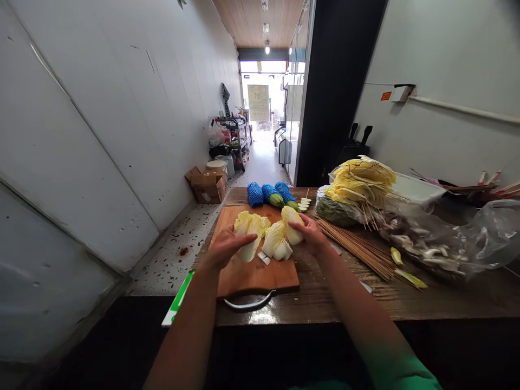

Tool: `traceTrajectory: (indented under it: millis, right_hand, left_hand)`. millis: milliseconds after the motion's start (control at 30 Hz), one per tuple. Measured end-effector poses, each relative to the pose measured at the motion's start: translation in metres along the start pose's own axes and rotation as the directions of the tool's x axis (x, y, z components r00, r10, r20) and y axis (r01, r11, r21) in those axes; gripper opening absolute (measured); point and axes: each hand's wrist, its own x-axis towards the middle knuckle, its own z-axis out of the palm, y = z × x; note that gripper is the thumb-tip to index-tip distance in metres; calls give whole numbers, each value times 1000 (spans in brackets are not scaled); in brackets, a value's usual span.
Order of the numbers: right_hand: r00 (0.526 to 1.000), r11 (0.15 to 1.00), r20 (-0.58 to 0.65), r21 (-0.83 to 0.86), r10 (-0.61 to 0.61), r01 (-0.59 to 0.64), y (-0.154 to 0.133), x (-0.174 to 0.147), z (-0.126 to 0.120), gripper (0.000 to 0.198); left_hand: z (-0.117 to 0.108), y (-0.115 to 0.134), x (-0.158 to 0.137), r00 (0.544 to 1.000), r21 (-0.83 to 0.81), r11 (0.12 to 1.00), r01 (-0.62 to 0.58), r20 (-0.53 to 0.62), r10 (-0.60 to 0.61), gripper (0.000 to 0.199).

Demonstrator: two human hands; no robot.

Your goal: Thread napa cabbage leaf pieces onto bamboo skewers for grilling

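My left hand (227, 244) is closed on a pale yellow napa cabbage leaf (251, 248), its thumb lying across the front. In my right hand (307, 232) is another napa cabbage leaf (291, 219), gripped by its right edge. Between the two hands more cabbage (274, 241) rests on the wooden cutting board (252, 281), with small white cut pieces (264, 258) beside it. The board has a curved metal handle (249, 304) at its near end.
Several vegetables in blue foam nets (255, 194) lie beyond the board. On the right are wooden skewers (361, 249), stacked skewered cabbage leaves (359, 181), and a clear bag of mushrooms (434, 238). White slices on a skewer (304, 203) lie near the back.
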Motion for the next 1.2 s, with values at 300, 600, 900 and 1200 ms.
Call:
traceTrajectory:
  millis: [300,600,900,1200]
  right_hand:
    - [823,836,432,233,369,-497,-6,-15,17,35]
    - [921,945,251,57,297,-321,24,-6,25,43]
    - [987,1000,163,7,-6,5,29,3,30,67]
    - [863,841,333,-263,-381,472,12,-30,50,76]
  left_hand:
    - [-39,-17,-24,974,612,791,-7,-175,144,64]
    - [-23,-40,-60,981,897,437,-59,-28,191,88]
    - [20,-36,-65,851,890,455,-20,-224,475,71]
    - [38,6,-43,999,-228,974,17,50,-5,52]
